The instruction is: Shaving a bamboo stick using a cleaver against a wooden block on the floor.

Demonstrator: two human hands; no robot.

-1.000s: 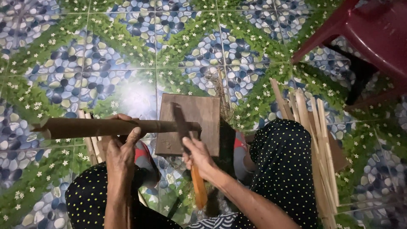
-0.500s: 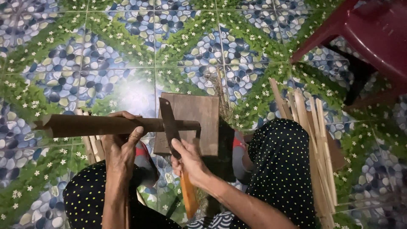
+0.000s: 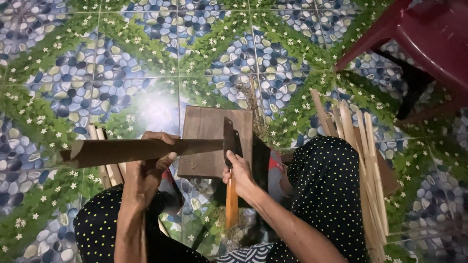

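My left hand (image 3: 146,168) grips a long brown bamboo piece (image 3: 126,151) held level across my lap, its right end over a square wooden block (image 3: 207,129) on the floor. My right hand (image 3: 238,170) holds a knife with an orange wooden handle (image 3: 231,204). Its dark blade (image 3: 229,139) stands upright and meets the right end of the bamboo piece. My knees in black dotted cloth (image 3: 326,195) frame both hands.
A bundle of pale split bamboo strips (image 3: 363,146) lies by my right knee, and a few more strips (image 3: 105,168) lie under the bamboo piece at left. A dark red plastic chair (image 3: 424,39) stands at the upper right. The floor is patterned tile (image 3: 122,58).
The knife blade has swung from lying across the bamboo piece near its middle to standing at its right end. My right hand moved right with it. The left hand kept its grip.
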